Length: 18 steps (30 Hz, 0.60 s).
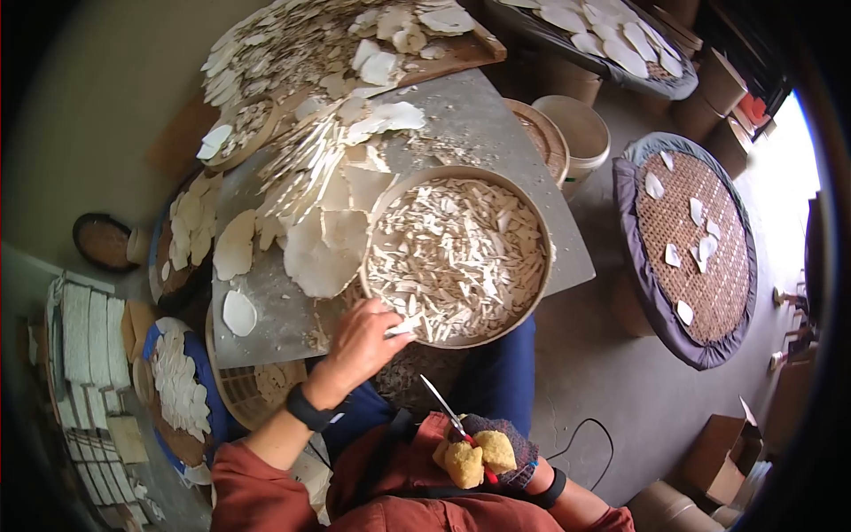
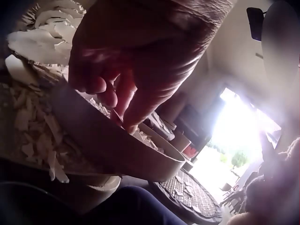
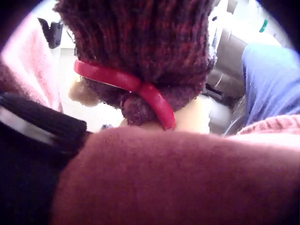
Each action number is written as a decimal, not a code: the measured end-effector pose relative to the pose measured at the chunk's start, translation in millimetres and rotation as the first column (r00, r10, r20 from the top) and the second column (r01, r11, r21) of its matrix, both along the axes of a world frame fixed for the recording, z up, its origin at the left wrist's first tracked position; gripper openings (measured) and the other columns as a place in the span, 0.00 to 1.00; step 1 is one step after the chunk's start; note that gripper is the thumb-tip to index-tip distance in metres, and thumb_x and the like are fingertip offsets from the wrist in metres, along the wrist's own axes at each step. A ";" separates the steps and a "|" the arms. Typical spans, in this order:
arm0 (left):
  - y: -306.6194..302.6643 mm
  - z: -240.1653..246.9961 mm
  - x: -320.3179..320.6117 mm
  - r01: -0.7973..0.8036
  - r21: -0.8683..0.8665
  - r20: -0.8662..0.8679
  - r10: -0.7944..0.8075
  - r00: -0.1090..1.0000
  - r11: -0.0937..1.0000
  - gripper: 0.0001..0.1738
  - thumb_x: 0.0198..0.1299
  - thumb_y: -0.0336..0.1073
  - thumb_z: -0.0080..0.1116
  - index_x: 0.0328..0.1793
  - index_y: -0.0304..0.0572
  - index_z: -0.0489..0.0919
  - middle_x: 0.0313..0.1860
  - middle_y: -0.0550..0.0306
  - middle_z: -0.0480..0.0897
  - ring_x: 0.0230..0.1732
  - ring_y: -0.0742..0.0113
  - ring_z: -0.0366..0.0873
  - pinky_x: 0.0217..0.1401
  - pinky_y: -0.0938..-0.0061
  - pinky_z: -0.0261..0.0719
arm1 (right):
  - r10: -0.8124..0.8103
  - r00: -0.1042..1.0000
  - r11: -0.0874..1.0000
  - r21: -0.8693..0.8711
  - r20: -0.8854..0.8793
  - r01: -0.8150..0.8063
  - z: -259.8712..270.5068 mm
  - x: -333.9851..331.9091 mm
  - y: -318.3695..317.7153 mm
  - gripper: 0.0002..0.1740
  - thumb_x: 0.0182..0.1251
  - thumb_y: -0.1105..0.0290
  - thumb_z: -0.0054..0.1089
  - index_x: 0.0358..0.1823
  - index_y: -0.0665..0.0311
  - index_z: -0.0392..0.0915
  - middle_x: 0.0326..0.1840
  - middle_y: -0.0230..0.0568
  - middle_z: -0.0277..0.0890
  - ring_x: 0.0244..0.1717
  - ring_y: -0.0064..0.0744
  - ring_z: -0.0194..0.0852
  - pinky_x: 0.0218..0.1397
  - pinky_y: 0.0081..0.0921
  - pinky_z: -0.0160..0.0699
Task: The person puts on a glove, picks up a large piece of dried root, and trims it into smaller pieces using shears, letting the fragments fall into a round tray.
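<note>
Beside the round pale-rimmed tray of white slivers, broad flat white sheets lie uncut; your left hand pinches a white piece, right hand grips red-handled scissors.

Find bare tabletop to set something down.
Bare, on the grey table: the right corner, past the round tray; the near-left corner, below the lone white slice; the far-right strip, before the wooden board. Crowded: far left, heaped slices.

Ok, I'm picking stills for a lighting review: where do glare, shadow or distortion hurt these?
Head view: fisheye curvature with black edges, doorway blown out at right. Left wrist view: the same doorway glares, leaving the left hand in shadow. Right wrist view: background washed out, knitted glove dark, red foreground cloth soft.
</note>
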State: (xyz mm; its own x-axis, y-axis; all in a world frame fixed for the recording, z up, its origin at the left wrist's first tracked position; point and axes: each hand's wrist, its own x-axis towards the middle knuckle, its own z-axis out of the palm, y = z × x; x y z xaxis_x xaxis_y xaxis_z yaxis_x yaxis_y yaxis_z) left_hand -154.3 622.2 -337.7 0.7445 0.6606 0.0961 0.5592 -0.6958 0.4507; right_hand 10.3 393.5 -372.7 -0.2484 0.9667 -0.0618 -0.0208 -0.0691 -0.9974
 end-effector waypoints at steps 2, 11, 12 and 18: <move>-4.0 -7.4 0.0 -0.103 -0.121 0.070 0.112 0.991 0.987 0.06 0.48 0.30 0.66 0.33 0.40 0.82 0.29 0.53 0.76 0.29 0.60 0.77 0.33 0.68 0.74 | 0.059 0.998 0.998 -0.017 0.018 -0.059 9.2 -5.6 8.5 0.28 0.52 0.57 0.68 0.51 0.63 0.72 0.45 0.43 0.78 0.45 0.43 0.80 0.49 0.30 0.76; 7.7 -6.4 -117.4 -0.202 -0.875 0.001 0.419 0.908 0.440 0.19 0.56 0.39 0.66 0.50 0.35 0.77 0.34 0.60 0.80 0.29 0.77 0.78 0.32 0.83 0.76 | 0.067 0.990 0.995 -0.059 -0.128 -0.075 28.9 -25.5 37.7 0.26 0.55 0.61 0.68 0.54 0.64 0.72 0.49 0.41 0.77 0.50 0.34 0.78 0.53 0.27 0.75; 18.6 -13.8 -124.1 -0.201 -0.932 0.029 0.614 0.789 0.302 0.19 0.59 0.40 0.63 0.51 0.34 0.76 0.35 0.57 0.81 0.30 0.73 0.80 0.32 0.81 0.78 | 0.045 0.994 0.995 -0.082 -0.101 -0.054 16.1 -30.8 38.5 0.25 0.55 0.63 0.68 0.53 0.64 0.72 0.49 0.40 0.76 0.49 0.33 0.77 0.53 0.26 0.74; 60.5 -74.6 -90.4 0.364 -0.930 0.147 0.964 0.224 0.057 0.05 0.62 0.31 0.57 0.41 0.38 0.79 0.40 0.50 0.84 0.44 0.58 0.83 0.46 0.74 0.82 | -0.082 0.991 0.984 -0.169 -0.107 0.063 -1.4 -60.5 70.0 0.17 0.62 0.71 0.59 0.52 0.64 0.72 0.46 0.37 0.76 0.47 0.27 0.76 0.51 0.24 0.74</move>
